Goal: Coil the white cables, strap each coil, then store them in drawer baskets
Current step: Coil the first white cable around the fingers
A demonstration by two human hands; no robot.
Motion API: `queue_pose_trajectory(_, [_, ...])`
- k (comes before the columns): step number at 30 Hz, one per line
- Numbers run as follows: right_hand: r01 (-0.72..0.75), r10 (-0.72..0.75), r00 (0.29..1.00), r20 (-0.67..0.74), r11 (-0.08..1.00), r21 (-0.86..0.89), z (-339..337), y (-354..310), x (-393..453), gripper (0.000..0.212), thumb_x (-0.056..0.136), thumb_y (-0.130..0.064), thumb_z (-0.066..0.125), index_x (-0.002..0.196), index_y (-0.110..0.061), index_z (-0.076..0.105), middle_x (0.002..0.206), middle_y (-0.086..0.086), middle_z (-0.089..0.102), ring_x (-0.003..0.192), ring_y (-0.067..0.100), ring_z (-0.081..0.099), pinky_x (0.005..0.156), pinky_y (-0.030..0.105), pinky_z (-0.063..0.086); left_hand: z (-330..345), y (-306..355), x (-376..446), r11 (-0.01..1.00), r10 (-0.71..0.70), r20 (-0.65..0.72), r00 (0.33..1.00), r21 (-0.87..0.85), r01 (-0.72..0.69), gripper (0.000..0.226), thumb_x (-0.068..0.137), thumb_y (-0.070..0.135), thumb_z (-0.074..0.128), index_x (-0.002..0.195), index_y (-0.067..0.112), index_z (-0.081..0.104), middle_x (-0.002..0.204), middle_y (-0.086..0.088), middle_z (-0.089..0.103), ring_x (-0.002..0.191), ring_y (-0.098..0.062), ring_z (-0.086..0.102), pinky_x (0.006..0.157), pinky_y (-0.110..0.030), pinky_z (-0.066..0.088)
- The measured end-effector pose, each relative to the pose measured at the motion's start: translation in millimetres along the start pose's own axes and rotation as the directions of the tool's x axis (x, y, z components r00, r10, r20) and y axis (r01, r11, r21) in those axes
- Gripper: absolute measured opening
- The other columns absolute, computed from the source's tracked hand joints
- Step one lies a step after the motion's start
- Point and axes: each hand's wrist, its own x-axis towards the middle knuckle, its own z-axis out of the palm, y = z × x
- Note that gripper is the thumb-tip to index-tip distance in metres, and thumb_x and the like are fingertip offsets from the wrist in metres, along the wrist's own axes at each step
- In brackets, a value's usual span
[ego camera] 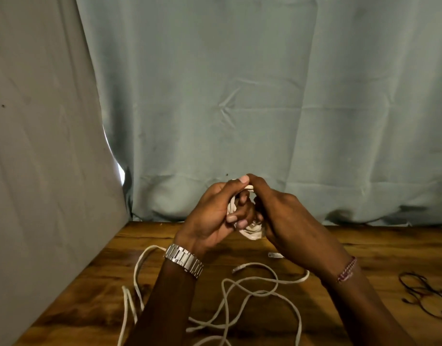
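- A wooden bench (364, 258) is backed by a grey-green curtain (264, 96).
- Loose white cables (249, 290) are spread on the bench below the hands.
- A small white coil (252, 232) is gripped above the bench by the left hand (210, 221) and right hand (279, 211), fingers curled round it.
- Dark thin straps (424, 293) are seen far right of the coil.

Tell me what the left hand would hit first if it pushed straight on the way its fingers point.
The left hand already grips the white cable coil; pushing on, its fingers would probably meet the right hand right behind it.
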Motion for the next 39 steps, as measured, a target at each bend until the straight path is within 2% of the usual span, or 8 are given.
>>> queue_pose_trajectory(4, [-0.057,0.056,0.998,-0.026,0.997,-0.042,-1,-2,-1,0.081,0.092,-0.002,0.059,0.152,-0.034,0.015,0.101,0.000,0.056,0.077,0.011,0.054,0.067,0.023,0.049,-1,8,-2,0.999,-0.019,0.008,1.000,0.048,0.018,0.032,0.096,0.031,0.054,0.072,0.012,0.060,0.056,-0.006,0.039,0.057,-0.024,0.045,0.067,-0.035,0.048])
queue_pose_trajectory(9, [-0.082,0.084,0.992,-0.090,0.996,0.018,4,-4,0,0.068,0.092,-0.003,0.057,0.147,-0.025,0.024,0.096,-0.007,0.049,0.070,0.000,0.046,0.059,0.011,0.035,13,9,-2,0.997,-0.026,0.006,1.000,-0.066,0.027,0.035,0.094,0.038,0.052,0.074,0.016,0.071,0.058,-0.003,0.035,0.057,-0.018,0.042,0.061,-0.031,0.043])
queue_pose_trajectory(12, [-0.104,0.123,0.973,-0.196,0.989,0.105,8,-4,1,0.051,0.092,-0.001,0.050,0.138,-0.018,0.034,0.094,-0.006,0.051,0.072,0.000,0.049,0.059,0.010,0.036,19,8,1,0.993,-0.026,-0.034,0.999,-0.117,0.022,0.040,0.090,0.042,0.059,0.105,0.006,0.069,0.060,-0.002,0.038,0.057,-0.014,0.045,0.058,-0.027,0.043])
queue_pose_trajectory(16, [-0.086,0.120,0.954,-0.276,0.988,0.131,8,-9,1,0.042,0.096,-0.006,0.050,0.136,-0.011,0.037,0.092,-0.009,0.047,0.067,-0.004,0.046,0.060,0.005,0.039,18,2,3,0.986,0.016,-0.190,0.982,0.166,0.016,0.069,0.076,0.062,0.069,0.121,0.012,0.055,0.079,-0.007,0.061,0.075,-0.019,0.062,0.068,-0.036,0.055])
queue_pose_trajectory(22, [-0.140,0.144,0.958,-0.248,0.990,0.034,15,1,1,0.061,0.087,0.004,0.064,0.142,-0.004,0.038,0.095,0.007,0.056,0.064,0.004,0.040,0.064,0.010,0.033,22,10,-5,0.587,0.292,-0.153,0.944,0.808,-0.051,0.052,0.088,0.067,0.038,0.111,0.020,0.038,0.087,0.002,0.057,0.073,-0.008,0.059,0.065,-0.025,0.051])
queue_pose_trajectory(27, [-0.176,0.184,0.947,-0.265,0.983,0.056,19,4,2,0.066,0.088,0.002,0.064,0.145,-0.005,0.034,0.124,0.016,0.059,0.090,0.019,0.058,0.081,0.029,0.052,14,12,-6,0.291,0.361,-0.086,0.929,0.957,-0.025,0.038,0.098,0.050,0.052,0.118,0.018,0.058,0.097,0.000,0.068,0.088,-0.017,0.064,0.076,-0.037,0.056])
queue_pose_trajectory(34, [-0.177,0.175,0.955,-0.238,0.984,0.013,20,2,4,0.069,0.089,-0.001,0.064,0.148,-0.009,0.029,0.113,0.017,0.060,0.081,0.010,0.043,0.070,0.018,0.036,21,12,-6,0.743,0.254,-0.297,0.921,0.669,0.011,0.015,0.098,0.026,0.061,0.102,0.014,0.069,0.083,-0.004,0.075,0.077,-0.019,0.073,0.080,-0.047,0.060])
queue_pose_trajectory(39, [-0.184,0.188,0.958,-0.214,0.982,0.042,23,1,4,0.063,0.092,-0.001,0.057,0.147,-0.013,0.028,0.115,0.012,0.059,0.081,0.007,0.041,0.056,0.009,0.032,22,11,-4,0.961,0.049,-0.341,0.939,0.272,0.049,0.012,0.095,0.012,0.063,0.089,0.004,0.070,0.072,-0.009,0.069,0.061,-0.021,0.064,0.059,-0.030,0.055])
